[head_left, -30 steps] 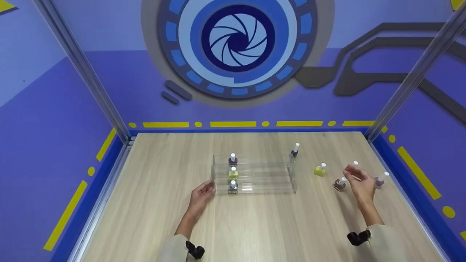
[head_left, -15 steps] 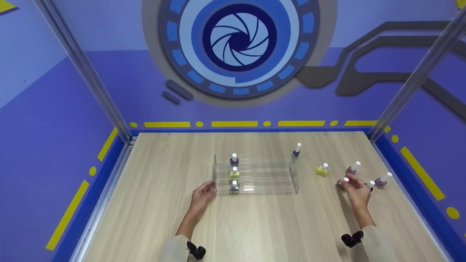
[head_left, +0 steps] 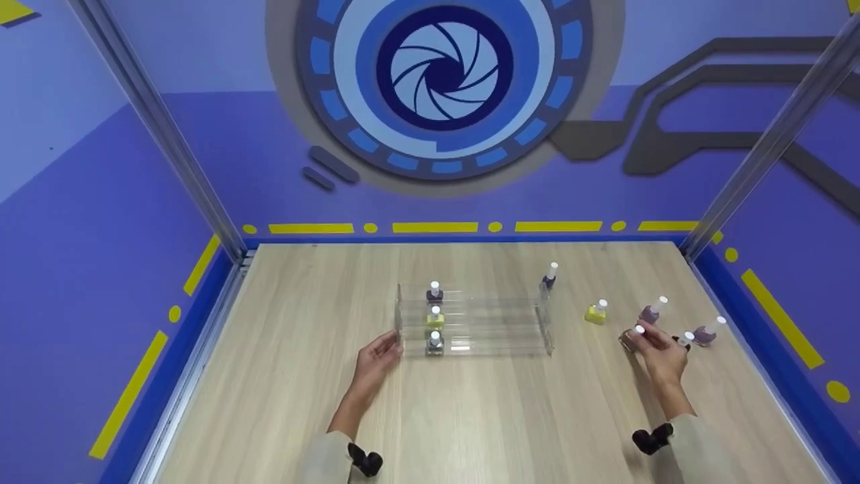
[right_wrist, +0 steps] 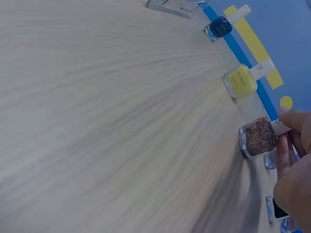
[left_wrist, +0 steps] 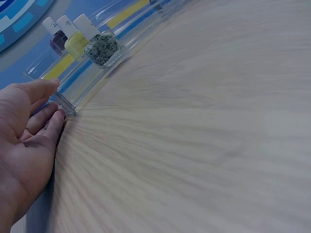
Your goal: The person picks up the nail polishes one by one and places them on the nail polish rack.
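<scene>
Glitter bottle, brown and sparkly, stands on the wooden counter at about 3 o'clock from the clear rack. The right hand pinches its white cap with the fingertips, and the bottle's glass bottom sits on the counter. A yellow bottle stands at 10 o'clock from the glitter bottle, a little apart. Two pale purple bottles and stand at about 1 o'clock and 3 o'clock from the right hand, and a small dark bottle is just beside that hand. A dark blue bottle stands at the back right corner of the rack. The left hand is relaxed, fingers straight, and its fingertips touch the left end of the rack. Three bottles stand in the rack near that end, one on each step: a speckled bottle in front, a second yellow bottle in the middle, and a dark purple bottle at the back.
</scene>
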The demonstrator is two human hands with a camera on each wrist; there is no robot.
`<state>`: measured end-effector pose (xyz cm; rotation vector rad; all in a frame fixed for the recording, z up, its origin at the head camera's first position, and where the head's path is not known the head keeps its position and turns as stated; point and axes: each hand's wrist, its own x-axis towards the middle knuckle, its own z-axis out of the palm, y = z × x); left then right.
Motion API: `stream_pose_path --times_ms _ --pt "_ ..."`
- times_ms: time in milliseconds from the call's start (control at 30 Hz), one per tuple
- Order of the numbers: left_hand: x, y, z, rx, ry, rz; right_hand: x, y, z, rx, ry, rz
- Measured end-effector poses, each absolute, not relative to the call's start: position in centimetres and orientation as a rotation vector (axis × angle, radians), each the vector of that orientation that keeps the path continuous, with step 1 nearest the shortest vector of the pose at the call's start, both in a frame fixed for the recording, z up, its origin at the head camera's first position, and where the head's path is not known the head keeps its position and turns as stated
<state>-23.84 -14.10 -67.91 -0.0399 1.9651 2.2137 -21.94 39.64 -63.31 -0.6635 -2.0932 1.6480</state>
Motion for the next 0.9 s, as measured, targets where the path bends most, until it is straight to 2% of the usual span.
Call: stream_pose_path --times_ms 200,567,900 --pt "-23.7 -14.1 -68.0 -0.026 1.959 2.223 -21.5 39.9 -63.2 -0.734 -2.069 1.737" --pt "-23.9 -14.1 -68.0 -0.054 1.99 2.225 -20.5 40.1 -62.7 -0.688 -2.051 1.784" --pt "-23.9 -14.0 -68.1 -0.044 1.99 2.236 -21.0 40.5 -60.0 -0.641 -1.958 1.844"
